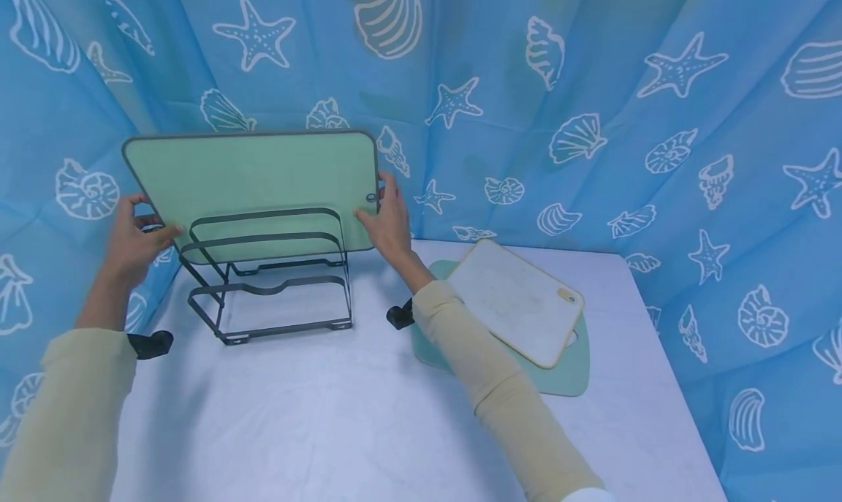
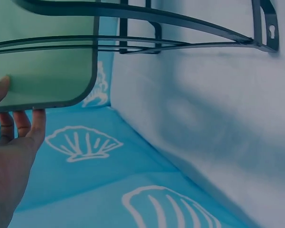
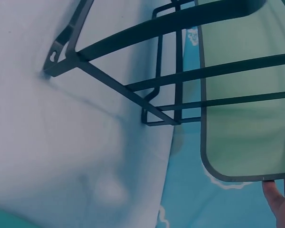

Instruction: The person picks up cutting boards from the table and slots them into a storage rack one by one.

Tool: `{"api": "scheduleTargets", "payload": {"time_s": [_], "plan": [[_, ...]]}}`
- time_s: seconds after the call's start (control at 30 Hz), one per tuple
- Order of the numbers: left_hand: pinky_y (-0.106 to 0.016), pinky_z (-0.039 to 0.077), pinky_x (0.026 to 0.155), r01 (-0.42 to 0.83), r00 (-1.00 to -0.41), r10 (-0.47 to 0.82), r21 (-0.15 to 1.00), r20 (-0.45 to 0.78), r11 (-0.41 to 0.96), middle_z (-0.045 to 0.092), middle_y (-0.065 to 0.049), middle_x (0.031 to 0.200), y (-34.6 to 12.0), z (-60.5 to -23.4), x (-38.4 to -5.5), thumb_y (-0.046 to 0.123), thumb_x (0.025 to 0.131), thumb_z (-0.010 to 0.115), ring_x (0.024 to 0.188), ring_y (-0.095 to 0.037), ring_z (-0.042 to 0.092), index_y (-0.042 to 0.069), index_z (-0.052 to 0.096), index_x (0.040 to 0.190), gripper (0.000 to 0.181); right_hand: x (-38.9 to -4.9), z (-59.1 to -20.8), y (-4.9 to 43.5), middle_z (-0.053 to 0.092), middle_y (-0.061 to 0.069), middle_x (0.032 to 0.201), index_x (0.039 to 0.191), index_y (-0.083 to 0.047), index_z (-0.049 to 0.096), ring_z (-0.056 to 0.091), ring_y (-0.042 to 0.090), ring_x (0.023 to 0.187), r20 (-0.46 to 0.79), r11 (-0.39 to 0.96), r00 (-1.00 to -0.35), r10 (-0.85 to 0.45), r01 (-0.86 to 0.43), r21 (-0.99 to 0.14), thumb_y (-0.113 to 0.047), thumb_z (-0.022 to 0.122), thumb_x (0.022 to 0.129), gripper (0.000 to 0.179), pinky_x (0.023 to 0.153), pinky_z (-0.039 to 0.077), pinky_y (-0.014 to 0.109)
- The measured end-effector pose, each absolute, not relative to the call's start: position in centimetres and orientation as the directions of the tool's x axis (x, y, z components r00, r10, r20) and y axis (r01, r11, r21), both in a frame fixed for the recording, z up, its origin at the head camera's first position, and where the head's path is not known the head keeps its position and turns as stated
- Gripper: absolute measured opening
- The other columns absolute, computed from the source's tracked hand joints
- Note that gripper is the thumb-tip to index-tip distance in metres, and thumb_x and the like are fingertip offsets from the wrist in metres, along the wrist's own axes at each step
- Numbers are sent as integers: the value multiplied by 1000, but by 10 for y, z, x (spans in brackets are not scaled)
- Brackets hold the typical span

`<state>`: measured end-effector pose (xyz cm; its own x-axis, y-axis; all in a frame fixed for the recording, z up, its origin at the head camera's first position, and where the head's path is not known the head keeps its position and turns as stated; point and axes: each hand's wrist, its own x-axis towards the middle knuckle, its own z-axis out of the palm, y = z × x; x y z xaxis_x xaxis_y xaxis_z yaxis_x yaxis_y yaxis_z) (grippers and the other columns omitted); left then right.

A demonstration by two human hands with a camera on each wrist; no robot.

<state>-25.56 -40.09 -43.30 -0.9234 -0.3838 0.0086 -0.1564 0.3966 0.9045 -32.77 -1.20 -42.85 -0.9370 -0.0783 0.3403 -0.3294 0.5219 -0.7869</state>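
A light green cutting board (image 1: 256, 173) with a dark grey rim is held up on its long edge between both hands. My left hand (image 1: 134, 239) pinches its left side, thumb on the near face and fingers behind the rim. On the opposite side my right hand (image 1: 388, 221) grips the edge just below a small hole. The board stands behind the upper bars of a black metal rack (image 1: 263, 291), its lower edge above the rack's base. In the left wrist view, fingers reach under the board's rim (image 2: 52, 108); the right wrist view shows the other end similarly gripped.
To the right, a white cutting board (image 1: 513, 290) with a yellow edge lies on a teal cutting board (image 1: 562, 381). A blue curtain (image 1: 592, 71) with white shell and starfish prints hangs behind and beside the white-covered table (image 1: 316, 414).
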Motion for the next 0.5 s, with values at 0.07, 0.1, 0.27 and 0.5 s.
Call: {"api": "scheduleTargets", "payload": {"time_s": [0.07,0.1,0.27,0.5], "plan": [[-37,50,96,-150,-925,-380,911,8,385,44,0,120,-402,-437,-255,12,94,70,111,-20,49,38,35,140,63,-327,-432,-12,54,7,119,147,-15,35,54,18,87,334,528,-940,-72,-320,-787,-19,78,89,72,67,48,30],[-35,51,94,-146,-926,-377,912,10,382,44,0,120,-404,-441,-257,13,94,70,111,-20,49,38,35,140,63,-326,-433,-12,54,7,119,147,-16,35,54,19,87,332,529,-941,-69,-317,-787,-19,78,89,72,66,48,31],[-22,51,81,-123,-933,-359,913,28,389,45,1,119,-423,-468,-266,17,93,72,106,-19,50,40,36,137,61,-324,-441,-13,54,8,119,146,-15,36,54,20,89,338,523,-939,-60,-318,-791,-18,78,89,71,67,49,32],[-28,53,87,-147,-929,-369,908,9,392,45,-4,120,-424,-477,-265,15,93,72,106,-22,50,39,37,133,58,-320,-454,-16,52,6,117,145,-16,37,53,18,87,334,505,-941,-48,-311,-805,-17,78,89,69,66,49,30]]}}
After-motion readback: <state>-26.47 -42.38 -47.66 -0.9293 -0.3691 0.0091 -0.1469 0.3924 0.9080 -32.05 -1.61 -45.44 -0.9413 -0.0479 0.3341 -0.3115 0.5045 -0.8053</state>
